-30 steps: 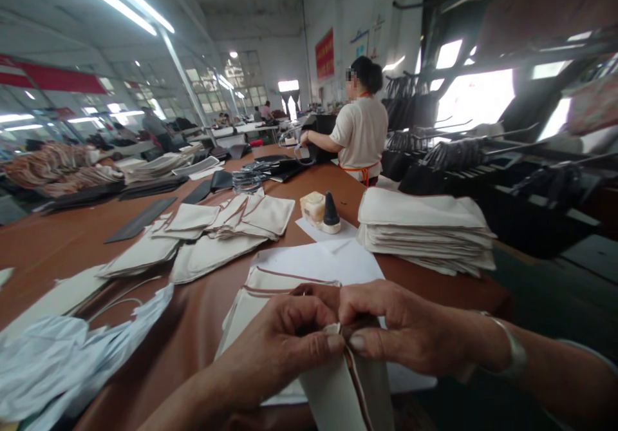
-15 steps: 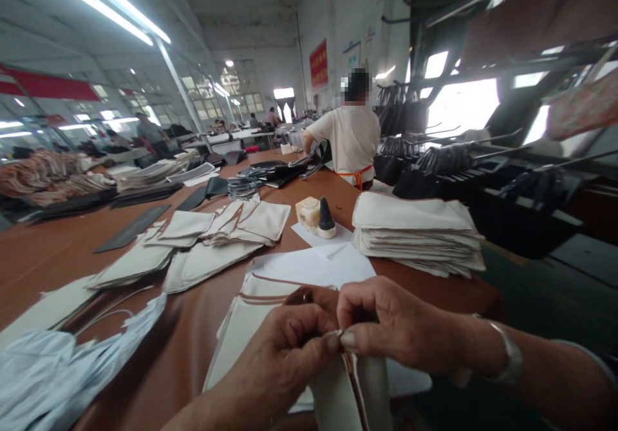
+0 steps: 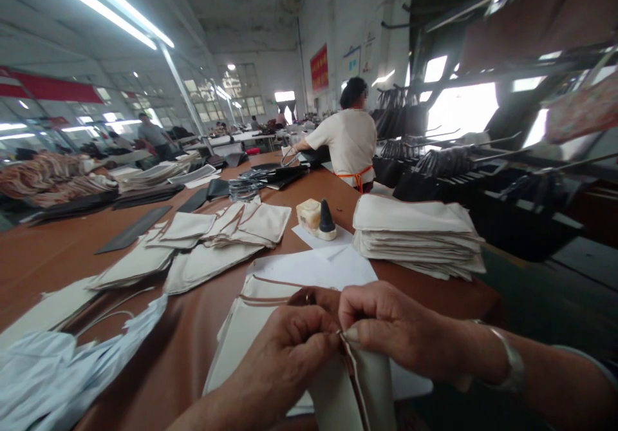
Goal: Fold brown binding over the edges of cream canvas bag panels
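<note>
Hands, left point(image 3: 284, 350) and right point(image 3: 386, 328), pinch cream fabric piece point(image 3: 357, 386).

At six o'clock the left hand point(image 3: 290, 350) and right hand point(image 3: 389, 328) meet, fingers point(image 3: 360, 335) pinching the top edge of a cream fabric piece with brown piping point(image 3: 338, 395). At two o'clock on the brown worktop point(image 3: 183, 347) lies a stack of cream fabric pieces point(image 3: 415, 231).

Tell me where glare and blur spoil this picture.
Head view: windows at right blow out white, ceiling tubes glare, the wide lens bends the edges, and the left hand, right hand and their pinched cream fabric piece look slightly soft.
</note>
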